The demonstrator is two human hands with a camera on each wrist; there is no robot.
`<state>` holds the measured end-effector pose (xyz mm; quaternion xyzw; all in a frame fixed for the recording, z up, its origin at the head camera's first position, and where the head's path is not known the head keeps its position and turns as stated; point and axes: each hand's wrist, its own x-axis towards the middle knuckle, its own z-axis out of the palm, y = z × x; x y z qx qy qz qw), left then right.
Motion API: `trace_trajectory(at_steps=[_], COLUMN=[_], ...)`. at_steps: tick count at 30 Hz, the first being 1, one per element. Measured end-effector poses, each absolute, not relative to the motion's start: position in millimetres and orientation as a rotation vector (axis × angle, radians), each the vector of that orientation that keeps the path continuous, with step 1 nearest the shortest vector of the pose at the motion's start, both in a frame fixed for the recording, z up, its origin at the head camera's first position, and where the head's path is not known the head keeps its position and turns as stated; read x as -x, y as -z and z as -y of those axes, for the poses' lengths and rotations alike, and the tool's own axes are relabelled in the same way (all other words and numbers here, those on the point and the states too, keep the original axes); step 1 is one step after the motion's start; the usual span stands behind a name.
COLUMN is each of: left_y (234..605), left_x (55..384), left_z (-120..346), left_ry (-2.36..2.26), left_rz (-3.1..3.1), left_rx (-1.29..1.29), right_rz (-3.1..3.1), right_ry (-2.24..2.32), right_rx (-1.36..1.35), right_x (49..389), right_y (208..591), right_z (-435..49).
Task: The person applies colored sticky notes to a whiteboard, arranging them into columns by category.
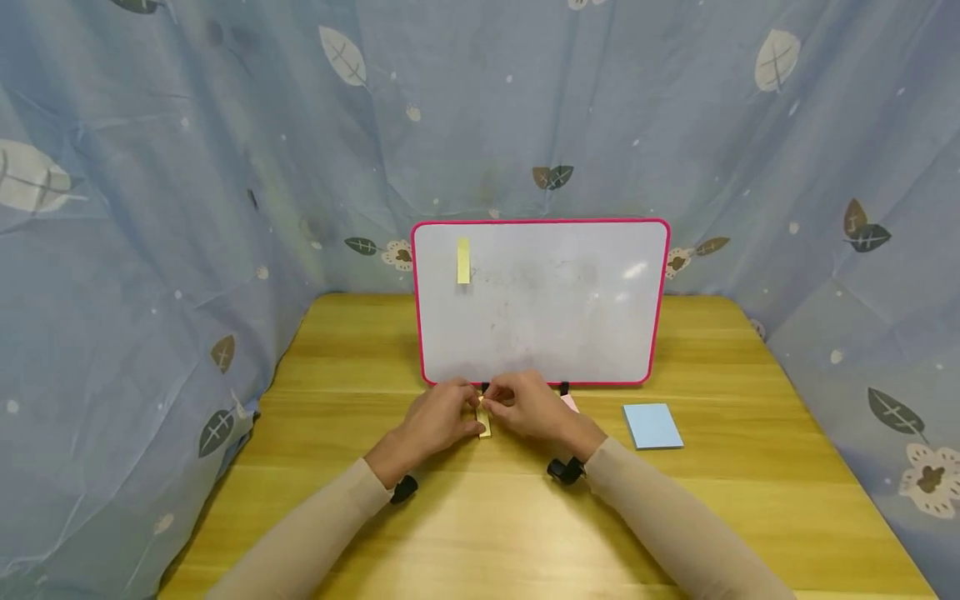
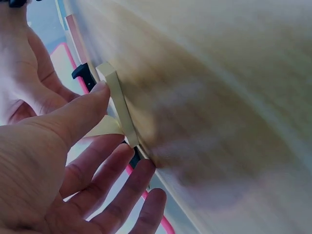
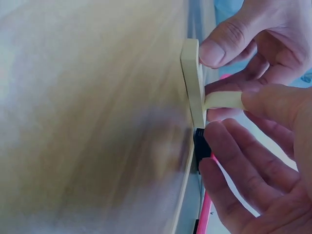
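Observation:
A narrow yellow sticky-note pad [image 1: 484, 427] lies on the wooden table in front of the whiteboard [image 1: 555, 308]. My left hand [image 1: 440, 417] holds this pad, its thumb [image 2: 100, 97] pressing on the near end and fingertips at the far end. From the other side, my right hand [image 1: 528, 406] pinches the top sheet [image 3: 224, 99] between thumb and finger. That sheet curves up from the pad and still touches it near the far end. A yellow sticky strip [image 1: 463, 262] hangs on the upper left of the whiteboard.
A square blue sticky-note pad [image 1: 653, 427] lies to the right of the hands. Partly hidden behind the right hand is a pink pad [image 1: 570, 403]. The pink-framed whiteboard stands upright on black feet [image 1: 565, 388], with a patterned blue curtain [image 1: 480, 108] behind.

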<state>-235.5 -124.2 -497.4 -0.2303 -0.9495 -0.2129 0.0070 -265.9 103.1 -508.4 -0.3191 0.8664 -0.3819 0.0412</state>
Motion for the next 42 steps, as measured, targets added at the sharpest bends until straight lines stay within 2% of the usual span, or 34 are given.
trace_trajectory(at_steps=[5,19,29,42], left_y=[495.2,500.1,499.8,499.9], left_x=[236.2,236.5,235.4,234.5], left_z=[126.9,127.1,126.0,126.7], left_ry=[0.695,0.746,0.711,0.727], left_rz=[3.001,2.99,2.952,2.975], left_rx=[0.675,0.681,0.784,0.783], right_rz=[-2.685,-2.723,-2.791,-2.784], right_ry=[1.17,1.27,1.284,1.32], right_rx=[1.019,0.844,0.807,0.746], right_x=[269.1,271.7,274.7,277.8], right_y=[506.5,507.6,509.7,506.6], right_z=[-100.7,-104.9,-108.0,-112.4])
